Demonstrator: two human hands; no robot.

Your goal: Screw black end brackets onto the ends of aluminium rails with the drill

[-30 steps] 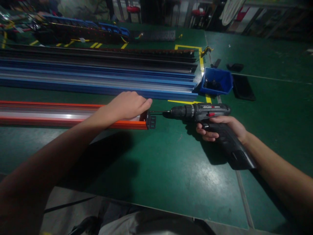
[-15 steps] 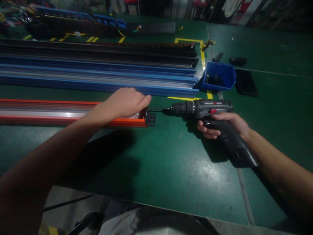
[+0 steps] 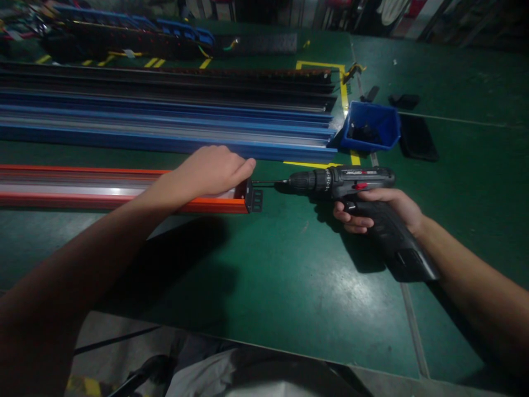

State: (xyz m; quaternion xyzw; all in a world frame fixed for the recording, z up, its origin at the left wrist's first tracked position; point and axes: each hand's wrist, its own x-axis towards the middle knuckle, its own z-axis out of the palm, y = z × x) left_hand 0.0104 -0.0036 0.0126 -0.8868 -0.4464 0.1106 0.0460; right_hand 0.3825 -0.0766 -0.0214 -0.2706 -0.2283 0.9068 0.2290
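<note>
My right hand (image 3: 372, 212) is wrapped round the grip of a black cordless drill (image 3: 359, 179), a finger near its trigger. The drill lies level, and its long thin bit (image 3: 268, 182) points left, with its tip at a black end cap (image 3: 249, 196). That cap, with a slotted tab, sits on the right end of an orange channel profile (image 3: 219, 206). My left hand (image 3: 217, 171) is closed over the profile's end, thumb toward the cap. Its fingertips are hidden behind the hand.
Blue profiles (image 3: 289, 150) and black profiles (image 3: 268, 88) lie behind the orange one on the green table (image 3: 289, 292). A blue bin (image 3: 388, 129) with black parts stands behind the drill, beside a dark flat object (image 3: 417, 138). Wiring and blue parts (image 3: 185, 33) lie at the back left.
Both hands, the drill and the orange profile keep their positions relative to one another. Only the view has shifted very slightly.
</note>
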